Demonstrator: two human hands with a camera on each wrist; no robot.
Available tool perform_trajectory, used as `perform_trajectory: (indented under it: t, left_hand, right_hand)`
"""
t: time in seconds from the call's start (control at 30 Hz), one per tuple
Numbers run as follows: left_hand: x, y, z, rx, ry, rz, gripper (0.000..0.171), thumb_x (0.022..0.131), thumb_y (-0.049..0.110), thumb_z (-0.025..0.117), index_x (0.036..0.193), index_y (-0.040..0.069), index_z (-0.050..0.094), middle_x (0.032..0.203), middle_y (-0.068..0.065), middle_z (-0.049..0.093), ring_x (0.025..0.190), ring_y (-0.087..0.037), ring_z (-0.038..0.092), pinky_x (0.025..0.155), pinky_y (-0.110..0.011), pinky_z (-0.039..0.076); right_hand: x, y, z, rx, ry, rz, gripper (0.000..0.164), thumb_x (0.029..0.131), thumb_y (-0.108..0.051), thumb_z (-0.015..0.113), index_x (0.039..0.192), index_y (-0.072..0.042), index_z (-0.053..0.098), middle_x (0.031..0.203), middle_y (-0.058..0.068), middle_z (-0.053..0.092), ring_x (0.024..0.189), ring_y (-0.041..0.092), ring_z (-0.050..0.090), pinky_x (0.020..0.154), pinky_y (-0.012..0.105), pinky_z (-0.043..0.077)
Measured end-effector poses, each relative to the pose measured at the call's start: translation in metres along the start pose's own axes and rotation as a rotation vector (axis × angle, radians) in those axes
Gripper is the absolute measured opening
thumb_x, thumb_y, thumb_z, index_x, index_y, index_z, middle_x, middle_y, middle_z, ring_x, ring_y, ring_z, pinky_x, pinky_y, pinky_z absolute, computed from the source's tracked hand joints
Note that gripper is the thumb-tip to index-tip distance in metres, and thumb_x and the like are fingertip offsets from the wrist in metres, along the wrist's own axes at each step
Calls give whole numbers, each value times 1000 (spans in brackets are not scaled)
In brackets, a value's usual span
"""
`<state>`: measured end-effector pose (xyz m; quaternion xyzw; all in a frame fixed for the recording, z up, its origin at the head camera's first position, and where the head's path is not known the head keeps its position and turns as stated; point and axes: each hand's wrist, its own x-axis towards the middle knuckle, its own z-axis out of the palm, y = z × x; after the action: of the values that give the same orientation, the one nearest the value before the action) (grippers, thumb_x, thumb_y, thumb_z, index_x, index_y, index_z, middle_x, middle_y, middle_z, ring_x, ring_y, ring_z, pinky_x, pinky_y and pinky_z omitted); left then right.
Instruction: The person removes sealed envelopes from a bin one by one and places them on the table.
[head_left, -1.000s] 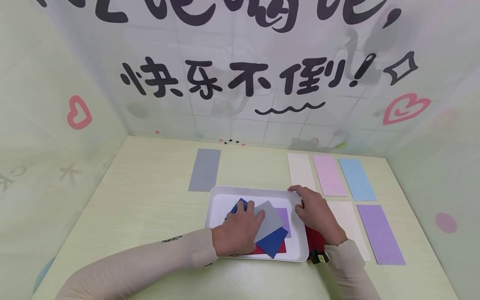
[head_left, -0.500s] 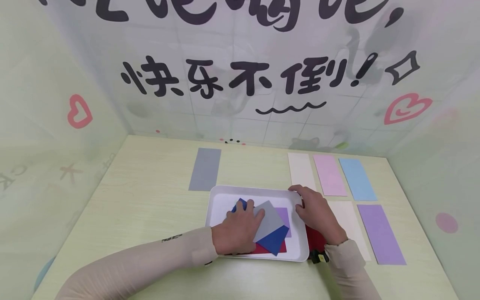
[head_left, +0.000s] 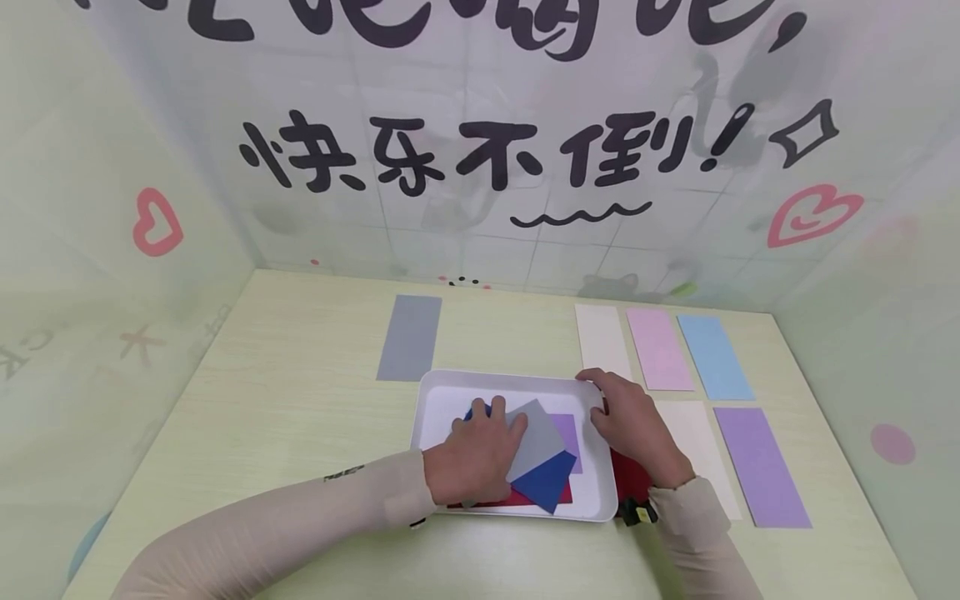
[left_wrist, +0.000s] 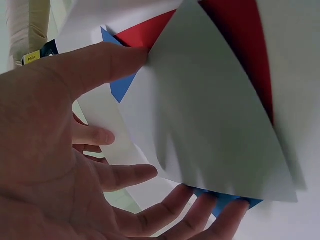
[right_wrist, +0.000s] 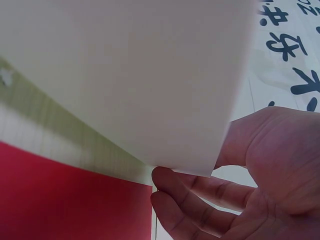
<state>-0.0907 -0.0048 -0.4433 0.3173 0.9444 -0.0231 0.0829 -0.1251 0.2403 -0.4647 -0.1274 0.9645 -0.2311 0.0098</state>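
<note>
A shallow white tray (head_left: 510, 384) holds a loose pile of coloured paper cards. On top lies a grey card (head_left: 537, 442), over a blue card (head_left: 547, 486), with a purple card (head_left: 567, 442) and a red card (head_left: 561, 492) lower down. My left hand (head_left: 474, 457) spreads over the pile. In the left wrist view its thumb touches one edge of the grey card and its fingertips meet the blue card at the opposite edge. My right hand (head_left: 633, 421) grips the tray's right rim at the far corner; in the right wrist view its fingers lie outside the wall.
A blue-grey card (head_left: 409, 337) lies beyond the tray's left corner. To the right are rows of cards: cream (head_left: 602, 337), pink (head_left: 660, 350), light blue (head_left: 716, 357), another cream (head_left: 697, 454) and purple (head_left: 762, 467). Another red card (head_left: 628, 475) sits beside the tray. Printed curtains surround the table.
The blue card's near corner has shifted slightly to the right under the grey card. Both hands stay almost in place, and the tray has not moved.
</note>
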Motion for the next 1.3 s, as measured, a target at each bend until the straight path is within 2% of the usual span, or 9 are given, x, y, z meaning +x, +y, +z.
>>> perform_trajectory:
  t: [0.33,0.47,0.73,0.97,1.3]
  left_hand:
    - [-1,0,-5,-29,14,6,66,74,47,77,124,14,50,107,-13,47,87,-26,48,54,-36,49]
    - [-4,-1,-11,-32,23,4,66,75,47,75,127,15,48,110,-14,47,90,-26,48,54,-35,47]
    - [-9,-8,-28,-98,20,0,70,77,44,73,135,12,49,116,-13,46,98,-28,45,52,-35,43]
    - [-12,-26,-42,-164,18,-29,78,80,43,70,146,12,45,130,-16,43,108,-32,43,59,-38,49]
    - [-16,-67,-53,-257,54,-170,73,83,40,66,146,10,45,133,-19,40,106,-35,41,56,-29,48]
  right_hand:
    - [0,0,0,4,0,1,44,85,0,65,127,-10,60,104,9,64,67,18,51,56,26,49]
    - [0,0,1,6,3,-2,43,85,0,65,127,-10,60,105,9,64,68,18,52,56,27,49]
    - [-1,-1,0,6,11,-7,43,85,0,65,126,-11,60,102,9,64,68,18,52,55,27,48]
    - [-1,0,1,4,4,-1,44,85,0,65,127,-10,59,104,11,64,67,18,52,55,27,48]
    - [-1,-1,1,10,-2,5,44,86,1,65,128,-10,59,102,10,63,67,18,51,54,27,48]
